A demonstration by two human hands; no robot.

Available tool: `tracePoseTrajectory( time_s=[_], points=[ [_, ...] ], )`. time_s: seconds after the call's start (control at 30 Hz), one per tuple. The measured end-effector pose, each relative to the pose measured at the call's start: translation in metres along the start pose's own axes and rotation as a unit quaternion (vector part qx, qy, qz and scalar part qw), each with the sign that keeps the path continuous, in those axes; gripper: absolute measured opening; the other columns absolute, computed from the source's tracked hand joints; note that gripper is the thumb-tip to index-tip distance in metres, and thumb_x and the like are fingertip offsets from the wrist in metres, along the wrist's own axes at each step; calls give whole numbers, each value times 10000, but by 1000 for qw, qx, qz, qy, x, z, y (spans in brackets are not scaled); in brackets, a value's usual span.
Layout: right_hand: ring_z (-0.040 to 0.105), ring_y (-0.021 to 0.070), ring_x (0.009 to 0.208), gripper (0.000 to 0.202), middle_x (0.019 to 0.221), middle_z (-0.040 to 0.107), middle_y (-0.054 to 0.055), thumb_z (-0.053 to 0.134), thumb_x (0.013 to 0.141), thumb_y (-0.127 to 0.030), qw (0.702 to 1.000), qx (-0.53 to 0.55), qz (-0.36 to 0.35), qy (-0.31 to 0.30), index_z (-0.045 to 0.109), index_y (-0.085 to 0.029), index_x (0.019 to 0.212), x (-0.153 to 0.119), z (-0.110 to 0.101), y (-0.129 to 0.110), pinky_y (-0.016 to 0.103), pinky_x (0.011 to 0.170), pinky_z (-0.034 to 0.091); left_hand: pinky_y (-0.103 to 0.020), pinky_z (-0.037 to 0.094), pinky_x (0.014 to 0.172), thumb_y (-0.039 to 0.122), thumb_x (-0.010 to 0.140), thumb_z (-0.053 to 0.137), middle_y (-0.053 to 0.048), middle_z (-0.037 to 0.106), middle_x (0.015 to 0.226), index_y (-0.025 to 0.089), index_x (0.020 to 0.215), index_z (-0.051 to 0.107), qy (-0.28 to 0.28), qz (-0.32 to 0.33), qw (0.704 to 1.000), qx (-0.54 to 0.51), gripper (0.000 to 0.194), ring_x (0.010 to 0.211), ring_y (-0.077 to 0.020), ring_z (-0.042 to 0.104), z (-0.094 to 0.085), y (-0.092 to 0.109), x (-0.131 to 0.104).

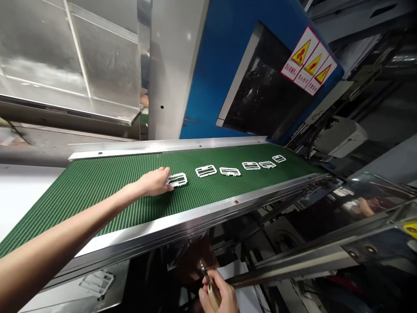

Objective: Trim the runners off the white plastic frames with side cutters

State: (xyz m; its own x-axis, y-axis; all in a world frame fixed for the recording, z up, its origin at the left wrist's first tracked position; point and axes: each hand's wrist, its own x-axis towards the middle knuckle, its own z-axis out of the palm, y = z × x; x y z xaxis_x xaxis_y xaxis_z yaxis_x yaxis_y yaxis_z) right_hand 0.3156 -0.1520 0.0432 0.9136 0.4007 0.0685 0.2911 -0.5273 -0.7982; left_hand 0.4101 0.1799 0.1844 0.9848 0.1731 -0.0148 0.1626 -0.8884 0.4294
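Observation:
On the green conveyor belt (137, 221), my left hand (157, 181) reaches in and pinches the left end of a white plastic frame (186, 179). This frame has long slots and lies on or just above the belt; I cannot tell which. Further along sit several similar pieces, among them a nearer white frame (206, 167) and a farther white frame (279, 157). Below the belt's near edge, my right hand (221, 292) is closed around a hand tool (213, 296) with a narrow metal tip and a tan handle. Its exact kind is unclear.
Metal rails edge the belt, a near rail (208, 211) and a far rail (182, 144). Behind stands a blue machine housing (211, 74) with a warning label (309, 61). A metal bar (299, 264) runs at lower right. White paper (243, 287) lies below.

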Motion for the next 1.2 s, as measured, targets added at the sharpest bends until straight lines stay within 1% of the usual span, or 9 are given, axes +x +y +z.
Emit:
tracePoseTrajectory(
  time_s=[0.2, 0.33, 0.4, 0.47, 0.6, 0.73, 0.8, 0.93, 1.2],
  points=[
    [547, 139, 643, 264, 725, 566, 33, 569, 783, -416, 995, 94, 9, -26, 539, -167, 865, 9, -19, -16, 220, 615, 452, -251, 375, 493, 318, 716, 589, -71, 617, 732, 156, 831, 565, 6, -68, 986, -149, 200, 613, -187, 555, -25, 9, -22],
    [513, 112, 650, 196, 752, 525, 8, 573, 826, -356, 979, 199, 24, -33, 488, -181, 848, 27, -31, -45, 219, 624, 445, -191, 352, 434, 296, 670, 692, -2, 596, 624, 176, 757, 526, -7, -84, 867, -491, 223, 479, -108, 496, -33, 48, -87],
    [501, 100, 625, 182, 798, 554, 14, 564, 840, -338, 960, 280, 0, -34, 461, -192, 876, 34, -34, -62, 222, 597, 437, -198, 372, 436, 309, 627, 743, 11, 581, 560, 182, 721, 518, -45, -89, 819, -565, 275, 468, -119, 501, -12, 69, -124],
    [487, 87, 593, 179, 829, 575, 14, 574, 836, -312, 945, 323, -25, -52, 447, -199, 892, 39, -33, -77, 223, 577, 426, -201, 379, 469, 336, 653, 737, 20, 557, 557, 178, 701, 518, -56, -111, 811, -572, 274, 495, -114, 492, 25, 81, -156],
    [458, 81, 578, 179, 694, 501, -32, 626, 783, -254, 959, 263, 1, -100, 462, -186, 803, 46, -22, -80, 213, 567, 405, -231, 401, 545, 382, 756, 649, 10, 541, 624, 173, 722, 508, -106, -160, 775, -602, 255, 561, -121, 479, 106, 74, -193],
    [427, 83, 592, 183, 678, 462, -32, 633, 747, -261, 953, 206, 44, -218, 476, -168, 758, 47, -10, -57, 212, 557, 384, -252, 412, 584, 428, 809, 578, -7, 564, 682, 166, 937, 578, -99, -199, 771, -597, 292, 619, -145, 502, 145, 46, -199],
    [417, 81, 595, 179, 683, 457, -34, 633, 731, -250, 939, 198, 50, -277, 477, -166, 757, 47, -7, -47, 210, 559, 378, -260, 419, 607, 438, 815, 566, -5, 564, 683, 169, 1006, 588, -97, -210, 776, -586, 330, 645, -156, 512, 148, 35, -194],
    [424, 80, 606, 162, 692, 468, -35, 625, 719, -217, 919, 175, 46, -351, 475, -165, 752, 46, -2, -35, 207, 567, 373, -259, 409, 597, 405, 786, 606, -11, 580, 701, 163, 886, 637, -196, -176, 783, -563, 264, 629, -148, 505, 146, 23, -180],
    [388, 72, 588, 235, 663, 438, -50, 671, 705, -274, 893, 190, 63, -404, 466, -164, 736, 48, 1, -22, 201, 554, 348, -261, 404, 581, 338, 747, 633, -3, 564, 678, 163, 772, 614, -282, -144, 784, -533, 178, 607, -145, 504, 151, 17, -166]
  ],
)
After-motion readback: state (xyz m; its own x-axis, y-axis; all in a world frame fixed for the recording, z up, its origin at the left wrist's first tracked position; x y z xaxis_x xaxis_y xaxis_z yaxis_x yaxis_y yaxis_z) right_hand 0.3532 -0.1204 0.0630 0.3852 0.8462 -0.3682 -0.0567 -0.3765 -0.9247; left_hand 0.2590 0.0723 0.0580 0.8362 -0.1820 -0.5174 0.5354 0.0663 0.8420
